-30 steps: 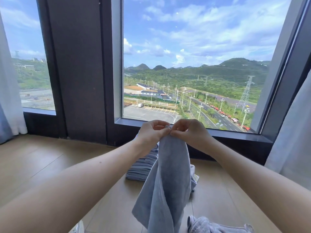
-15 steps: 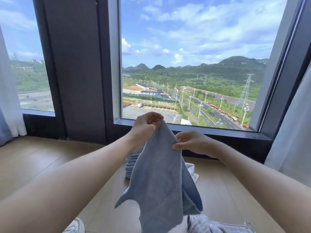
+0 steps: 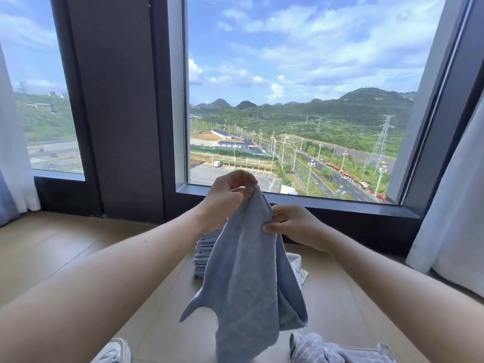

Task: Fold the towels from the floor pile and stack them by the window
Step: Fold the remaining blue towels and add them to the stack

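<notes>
The left hand pinches the top corner of a blue towel, fingers curled. The right hand pinches the towel's edge just below. The towel hangs in front of the window; a folded stack sits on the floor beneath that window.

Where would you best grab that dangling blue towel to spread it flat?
Probably along its upper edge, from the right. The left hand pinches the top corner of the blue towel; the right hand pinches the edge below; the rest hangs limp, so sliding down that edge should find the next corner.
</notes>
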